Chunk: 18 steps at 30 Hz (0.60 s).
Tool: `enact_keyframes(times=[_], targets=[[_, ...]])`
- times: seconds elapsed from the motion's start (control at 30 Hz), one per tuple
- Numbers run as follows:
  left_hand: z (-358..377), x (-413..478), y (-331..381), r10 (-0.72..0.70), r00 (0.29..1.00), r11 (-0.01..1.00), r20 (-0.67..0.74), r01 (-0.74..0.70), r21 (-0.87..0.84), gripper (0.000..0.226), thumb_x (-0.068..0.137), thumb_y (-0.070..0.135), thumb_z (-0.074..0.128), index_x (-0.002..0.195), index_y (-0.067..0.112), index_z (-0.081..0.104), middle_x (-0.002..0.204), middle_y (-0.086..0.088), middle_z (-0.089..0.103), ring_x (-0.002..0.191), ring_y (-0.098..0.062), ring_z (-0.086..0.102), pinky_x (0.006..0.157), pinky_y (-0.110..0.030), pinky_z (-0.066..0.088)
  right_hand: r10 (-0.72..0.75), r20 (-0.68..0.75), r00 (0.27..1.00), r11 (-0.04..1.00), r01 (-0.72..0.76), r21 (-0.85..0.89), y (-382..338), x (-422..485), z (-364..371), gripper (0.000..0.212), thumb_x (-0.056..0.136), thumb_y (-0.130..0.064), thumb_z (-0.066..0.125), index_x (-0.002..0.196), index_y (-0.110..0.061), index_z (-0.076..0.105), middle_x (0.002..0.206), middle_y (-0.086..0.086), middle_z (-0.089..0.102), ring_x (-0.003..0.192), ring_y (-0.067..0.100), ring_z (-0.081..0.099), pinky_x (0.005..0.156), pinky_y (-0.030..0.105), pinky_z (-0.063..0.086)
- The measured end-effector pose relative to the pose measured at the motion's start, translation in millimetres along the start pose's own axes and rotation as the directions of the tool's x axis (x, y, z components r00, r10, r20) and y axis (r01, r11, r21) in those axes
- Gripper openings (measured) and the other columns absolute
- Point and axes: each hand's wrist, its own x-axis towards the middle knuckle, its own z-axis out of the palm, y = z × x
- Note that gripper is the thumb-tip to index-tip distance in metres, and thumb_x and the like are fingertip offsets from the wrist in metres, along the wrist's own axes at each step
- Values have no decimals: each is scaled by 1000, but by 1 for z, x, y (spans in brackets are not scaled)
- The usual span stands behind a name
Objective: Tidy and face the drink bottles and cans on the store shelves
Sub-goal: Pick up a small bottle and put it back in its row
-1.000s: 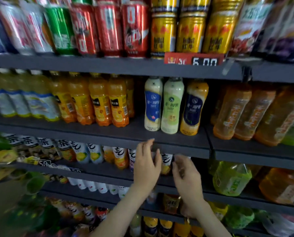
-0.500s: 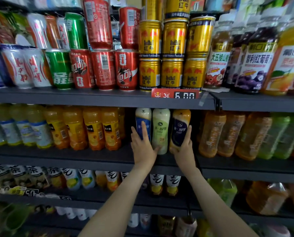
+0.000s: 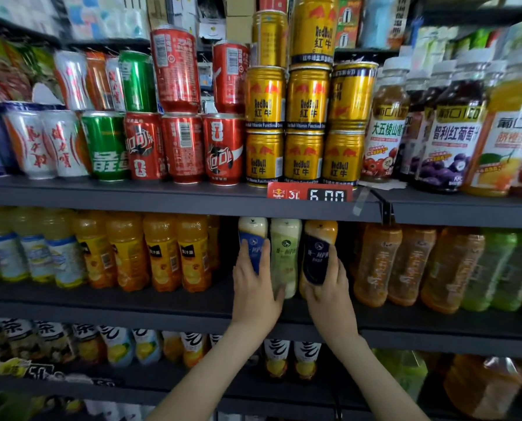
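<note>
Three milk-tea bottles stand side by side on the middle shelf (image 3: 132,305): a blue-label bottle (image 3: 252,235), a green-label bottle (image 3: 285,253) and a dark-label amber bottle (image 3: 318,253). My left hand (image 3: 255,287) wraps its fingers round the lower part of the blue-label bottle, thumb towards the green one. My right hand (image 3: 329,293) grips the base of the dark-label bottle, which leans slightly. The bottle bottoms are hidden behind my hands.
Orange juice bottles (image 3: 159,253) stand left of the trio, amber tea bottles (image 3: 405,262) to the right. Above, red cola cans (image 3: 180,147) and stacked gold Red Bull cans (image 3: 305,129) sit behind a price tag (image 3: 309,194). More bottles (image 3: 290,357) fill the lower shelf.
Both hands rose from the lower shelf edge to the middle shelf and closed round the outer two bottles. The view tilted upward.
</note>
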Motion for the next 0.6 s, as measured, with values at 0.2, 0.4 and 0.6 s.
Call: enact_keyframes(times=[0.2, 0.4, 0.6], targets=[[-72, 24, 35, 410, 833, 895, -372, -445, -11, 44, 89, 23, 55, 131, 15, 41, 128, -11, 36, 114, -26, 46, 97, -32, 44, -430, -124, 894, 902, 431, -23, -67, 4, -62, 31, 93, -28, 47, 111, -9, 64, 102, -1, 64, 92, 11, 61, 73, 24, 55], [-124, 100, 54, 353, 822, 932, -447, -350, 91, 46, 93, 13, 56, 137, 18, 47, 132, -18, 41, 123, -30, 40, 102, -38, 37, -375, -315, 872, 913, 406, 40, -110, 66, -124, 41, 93, -13, 57, 133, -16, 49, 107, -8, 53, 93, 1, 51, 82, 15, 46], [-133, 147, 58, 171, 946, 983, -274, -145, 114, 70, 97, 30, 52, 152, 33, 9, 132, -18, 37, 120, -29, 37, 95, -37, 41, -138, -185, 973, 989, 144, 21, -108, 131, -134, 87, 90, -26, 64, 152, -33, 3, 147, 14, 31, 134, 30, 36, 108, 46, 36]])
